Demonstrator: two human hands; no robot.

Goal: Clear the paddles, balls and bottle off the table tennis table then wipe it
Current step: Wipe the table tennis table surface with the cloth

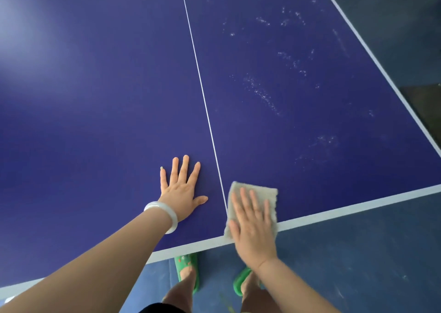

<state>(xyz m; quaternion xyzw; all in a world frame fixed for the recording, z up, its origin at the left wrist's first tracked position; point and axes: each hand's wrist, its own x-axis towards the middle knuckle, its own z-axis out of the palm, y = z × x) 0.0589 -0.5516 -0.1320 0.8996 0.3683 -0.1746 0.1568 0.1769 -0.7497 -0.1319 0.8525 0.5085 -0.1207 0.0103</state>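
The right hand (253, 227) lies flat, fingers straight, pressing a grey cloth (268, 193) onto the blue bench (95, 98) at its near edge, just right of the white centre line (202, 91). The cloth's near end reaches the white border stripe. The left hand (182, 191), a pale bangle (164, 213) on its wrist, rests released with fingers spread, just left of the line, near the cloth but apart from it. Whitish smudges (262, 93) dot the right half farther out. Green slippers (188, 269) stand on the blue floor (358, 253).

Head-worn view, close, steeply down onto table (95, 103).
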